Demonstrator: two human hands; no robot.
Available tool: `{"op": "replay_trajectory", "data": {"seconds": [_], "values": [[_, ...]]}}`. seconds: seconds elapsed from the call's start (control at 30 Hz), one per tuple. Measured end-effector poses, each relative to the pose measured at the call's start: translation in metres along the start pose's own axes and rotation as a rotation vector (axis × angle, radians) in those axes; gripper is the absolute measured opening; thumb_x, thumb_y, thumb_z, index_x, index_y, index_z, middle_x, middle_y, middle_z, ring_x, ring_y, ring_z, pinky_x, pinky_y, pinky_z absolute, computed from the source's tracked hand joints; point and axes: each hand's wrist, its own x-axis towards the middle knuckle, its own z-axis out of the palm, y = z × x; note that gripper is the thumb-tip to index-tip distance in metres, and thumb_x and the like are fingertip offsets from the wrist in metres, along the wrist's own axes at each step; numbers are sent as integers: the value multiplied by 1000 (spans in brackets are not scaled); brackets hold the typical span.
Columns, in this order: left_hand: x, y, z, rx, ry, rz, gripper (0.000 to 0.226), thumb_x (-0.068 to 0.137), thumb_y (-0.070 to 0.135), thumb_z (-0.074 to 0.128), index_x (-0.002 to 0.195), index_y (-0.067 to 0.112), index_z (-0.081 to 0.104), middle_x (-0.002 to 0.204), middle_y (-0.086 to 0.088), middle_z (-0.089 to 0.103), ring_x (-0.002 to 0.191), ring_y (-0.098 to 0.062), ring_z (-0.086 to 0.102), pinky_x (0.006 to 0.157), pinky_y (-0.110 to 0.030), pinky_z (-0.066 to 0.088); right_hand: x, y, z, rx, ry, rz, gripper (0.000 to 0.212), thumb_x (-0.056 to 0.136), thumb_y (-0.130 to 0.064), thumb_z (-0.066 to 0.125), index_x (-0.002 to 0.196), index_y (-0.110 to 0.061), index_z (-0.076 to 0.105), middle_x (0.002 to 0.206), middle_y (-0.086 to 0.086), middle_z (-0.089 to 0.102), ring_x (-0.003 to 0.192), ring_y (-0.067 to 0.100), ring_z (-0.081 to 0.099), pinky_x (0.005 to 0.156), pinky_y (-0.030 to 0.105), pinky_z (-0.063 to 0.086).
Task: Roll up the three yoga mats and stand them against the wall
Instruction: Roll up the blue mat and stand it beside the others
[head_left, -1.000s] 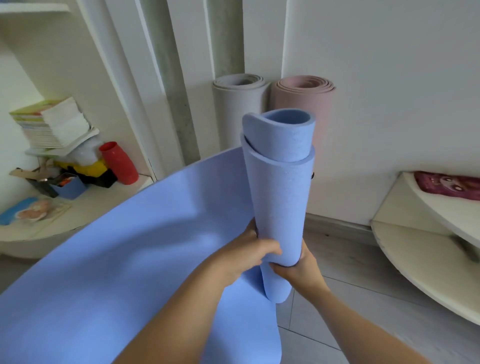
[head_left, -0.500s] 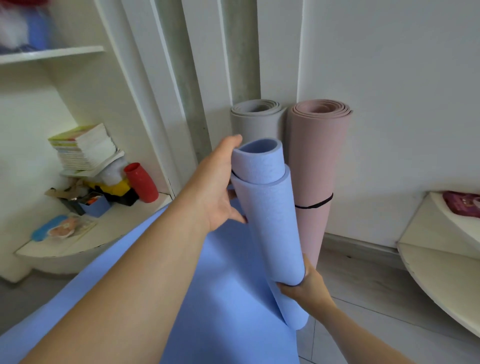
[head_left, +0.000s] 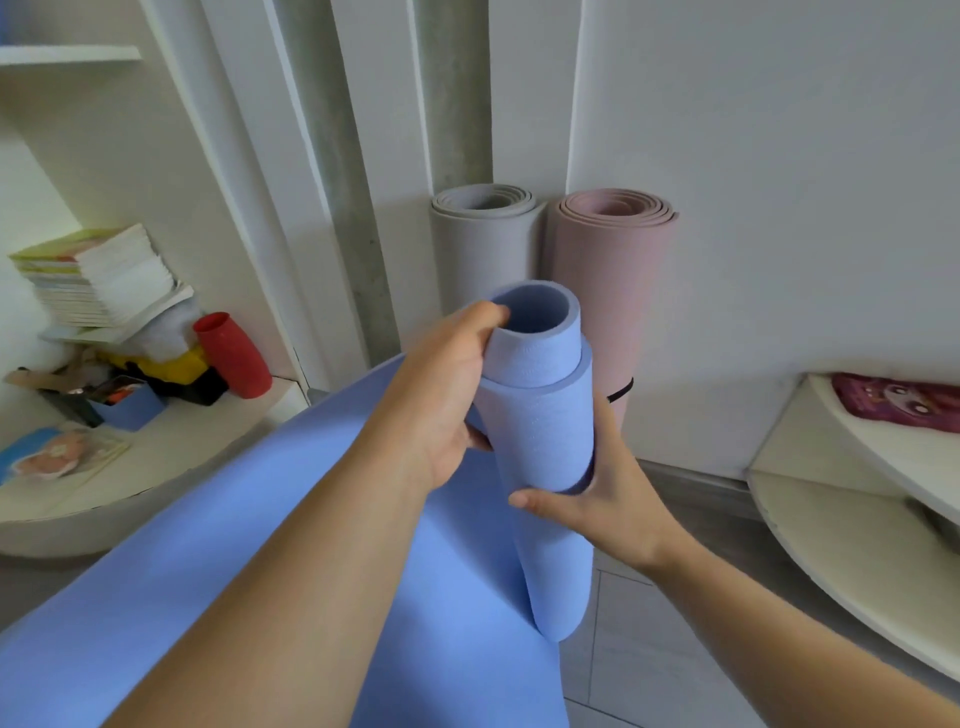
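The left hand (head_left: 447, 400) pinched the inner core atop the blue mat (head_left: 540, 431), probably to tighten it. The right hand (head_left: 602, 499) clasped the roll lower, steadying it at centre frame, loose end trailing lower left. Above, grey mat (head_left: 483, 249) and pink mat (head_left: 613, 270) stood against the wall (head_left: 779, 156).

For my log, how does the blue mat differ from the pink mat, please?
The blue mat is partly rolled, sheet trailing; the pink mat is fully rolled. The left hand and right hand hold the blue mat; the pink mat stands at the wall, strapped. Both are roughly upright.
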Motion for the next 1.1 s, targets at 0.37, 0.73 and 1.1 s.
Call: {"op": "replay_trajectory", "data": {"seconds": [0.37, 0.73, 1.1], "values": [[0, 0, 30, 53, -66, -23, 42, 72, 55, 47, 106, 38, 65, 110, 7, 68, 103, -22, 64, 73, -45, 50, 27, -67, -51, -590, 132, -575, 63, 62, -46, 79, 106, -15, 47, 132, 4, 40, 129, 14, 41, 98, 11, 33], [24, 1, 28, -190, -113, -219, 46, 74, 48, 57, 112, 25, 68, 112, -6, 69, 95, -21, 62, 80, -41, 45, 45, -49, -58, -569, 335, -562, 58, 57, -47, 81, 74, 1, 52, 128, 6, 51, 117, -5, 49, 92, 11, 39], [32, -11, 41, -84, -102, -218, 26, 86, 50, 48, 98, 35, 66, 106, 2, 69, 97, -19, 60, 77, -43, 47, 41, -66, -70, -860, 51, -683, 40, 86, -37, 61, 113, -9, 52, 131, 9, 53, 126, 25, 45, 103, 28, 39]]}}
